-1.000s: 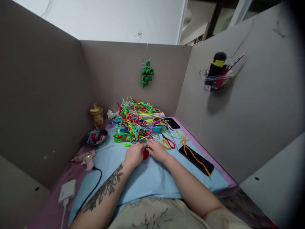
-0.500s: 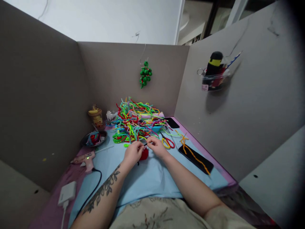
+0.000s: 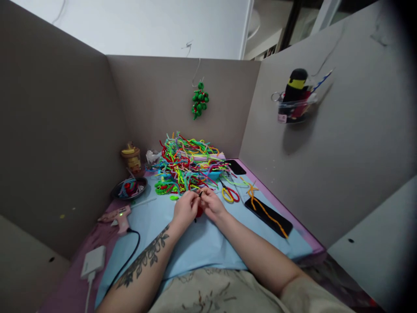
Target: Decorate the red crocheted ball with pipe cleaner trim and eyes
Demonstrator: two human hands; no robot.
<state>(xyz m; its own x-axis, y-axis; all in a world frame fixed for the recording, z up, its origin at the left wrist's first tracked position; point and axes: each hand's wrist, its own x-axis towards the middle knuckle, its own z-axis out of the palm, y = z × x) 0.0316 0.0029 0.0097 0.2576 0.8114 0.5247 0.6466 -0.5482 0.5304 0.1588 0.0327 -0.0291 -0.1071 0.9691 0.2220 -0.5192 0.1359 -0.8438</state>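
My left hand (image 3: 186,209) and my right hand (image 3: 212,205) meet over the middle of the blue cloth, fingers pinched together. Between the fingertips shows a short black pipe cleaner (image 3: 200,194), gripped from both sides. Just below it a round, fuzzy red piece (image 3: 199,212) peeks out between the hands, mostly covered by them. A small dark end sticks out under the red piece. How the black and red parts join is hidden by my fingers.
Beyond the hands lies a heap of coloured pipe cleaners (image 3: 185,161). Scissors (image 3: 230,194) and a black phone (image 3: 269,219) with an orange pipe cleaner (image 3: 270,218) lie right. Left are a glue gun (image 3: 120,218), a dark bowl (image 3: 143,188) and a white power block (image 3: 93,261).
My hands have drawn closer together, and the right fingers have curled inward. The black pipe cleaner shows less stretched out, and the red piece is more covered.
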